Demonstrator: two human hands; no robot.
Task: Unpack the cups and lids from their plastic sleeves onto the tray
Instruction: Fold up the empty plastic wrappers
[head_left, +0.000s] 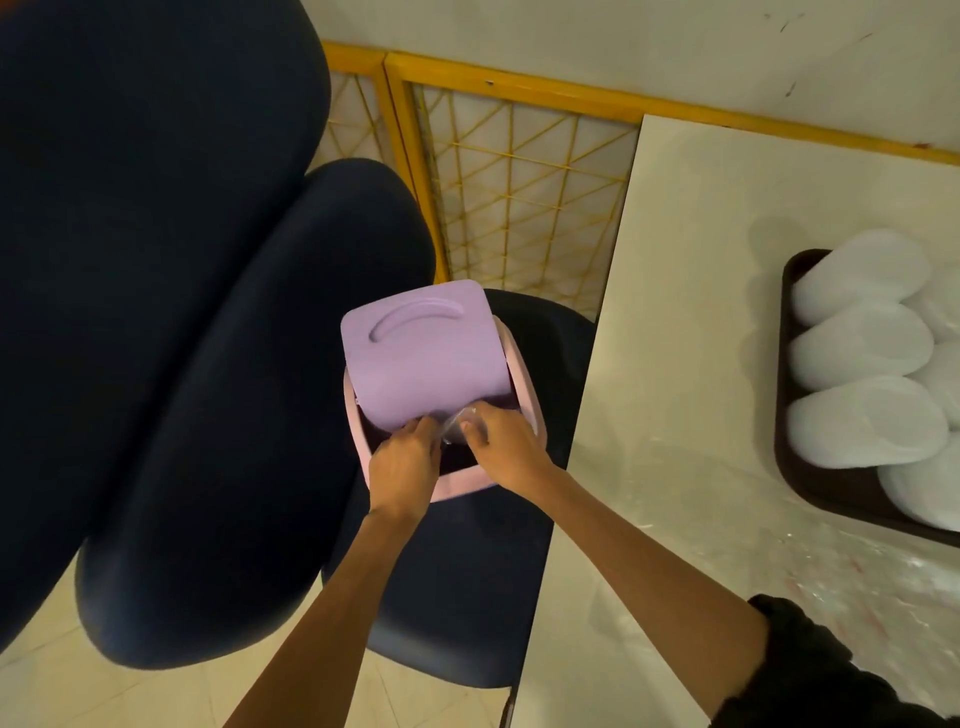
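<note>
Your right hand (506, 441) fingers pinching clear plastic sleeve (456, 418), your left hand (405, 457) fingers curled beside it against purple bin flap (426, 348), grasp indeterminate, tray (821, 480) well right of fingers.

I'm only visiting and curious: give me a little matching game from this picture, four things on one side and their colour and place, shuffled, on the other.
Things:
1. bin lid
2. tray
3. plastic sleeve
4. lattice screen

Colour and place:
a. yellow, along the wall
b. clear, at the lid's lower edge
c. lilac, tilted open
d. dark brown, on the table

Pairs: 1-c, 2-d, 3-b, 4-a.
</note>
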